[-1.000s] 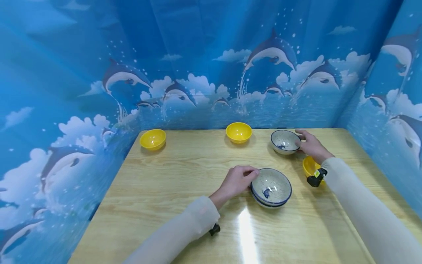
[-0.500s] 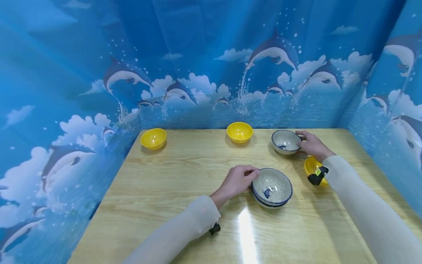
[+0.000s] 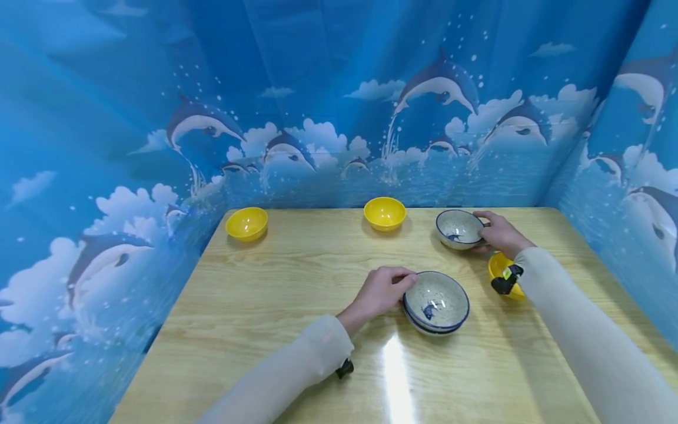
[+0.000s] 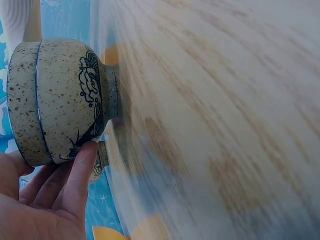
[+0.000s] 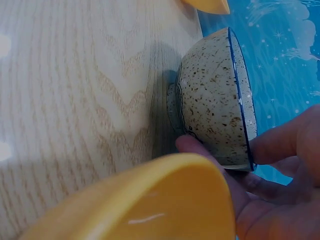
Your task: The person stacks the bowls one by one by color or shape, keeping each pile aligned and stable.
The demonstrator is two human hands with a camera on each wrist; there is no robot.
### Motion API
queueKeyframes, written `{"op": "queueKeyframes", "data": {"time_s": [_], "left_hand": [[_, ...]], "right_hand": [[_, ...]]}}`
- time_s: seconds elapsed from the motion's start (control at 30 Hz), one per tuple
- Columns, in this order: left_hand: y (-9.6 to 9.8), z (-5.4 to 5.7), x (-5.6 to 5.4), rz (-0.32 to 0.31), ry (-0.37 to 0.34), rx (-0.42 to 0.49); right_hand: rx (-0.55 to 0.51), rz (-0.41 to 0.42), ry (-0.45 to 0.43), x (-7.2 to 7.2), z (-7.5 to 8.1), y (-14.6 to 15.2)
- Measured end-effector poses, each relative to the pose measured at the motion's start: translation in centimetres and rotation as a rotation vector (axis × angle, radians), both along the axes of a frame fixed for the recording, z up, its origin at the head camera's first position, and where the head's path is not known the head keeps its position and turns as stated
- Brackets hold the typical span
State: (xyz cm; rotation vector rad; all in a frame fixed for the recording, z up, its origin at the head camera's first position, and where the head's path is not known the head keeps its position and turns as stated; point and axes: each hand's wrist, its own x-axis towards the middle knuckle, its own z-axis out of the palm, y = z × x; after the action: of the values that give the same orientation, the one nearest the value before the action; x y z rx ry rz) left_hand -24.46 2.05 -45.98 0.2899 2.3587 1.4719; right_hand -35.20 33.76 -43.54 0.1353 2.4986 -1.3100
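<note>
Two nested speckled ceramic bowls (image 3: 437, 297) with blue rims stand upright at the table's middle right. My left hand (image 3: 381, 290) pinches their left side, thumb at the top rim and fingers low on the outer wall, as the left wrist view shows on the lower bowl (image 4: 70, 105). Farther back, a single matching bowl (image 3: 457, 227) rests near the table's back edge. My right hand (image 3: 502, 234) grips its right side; in the right wrist view the thumb lies over the rim of this bowl (image 5: 210, 95) and a finger reaches under its wall.
Beneath my right wrist sits a yellow bowl (image 3: 498, 268), partly hidden by the wrist camera (image 3: 507, 281). Along the back edge are two more yellow bowls, one at the left corner (image 3: 246, 224) and another yellow bowl (image 3: 384, 214) nearer the middle. A dolphin-print curtain (image 3: 318, 76) encloses the wooden table (image 3: 275, 282).
</note>
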Motion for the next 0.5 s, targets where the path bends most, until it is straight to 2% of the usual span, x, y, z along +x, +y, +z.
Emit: {"op": "queueKeyframes", "data": {"time_s": [0.3,0.5], "left_hand": [[-0.03,-0.07,-0.04,-0.003,0.005,-0.001],[-0.06,-0.11,-0.06,-0.003,0.017,-0.007]], "right_hand": [[-0.046,-0.074,0.009,-0.10,-0.40,0.19],[-0.038,-0.053,0.026,0.05,-0.02,0.18]]}}
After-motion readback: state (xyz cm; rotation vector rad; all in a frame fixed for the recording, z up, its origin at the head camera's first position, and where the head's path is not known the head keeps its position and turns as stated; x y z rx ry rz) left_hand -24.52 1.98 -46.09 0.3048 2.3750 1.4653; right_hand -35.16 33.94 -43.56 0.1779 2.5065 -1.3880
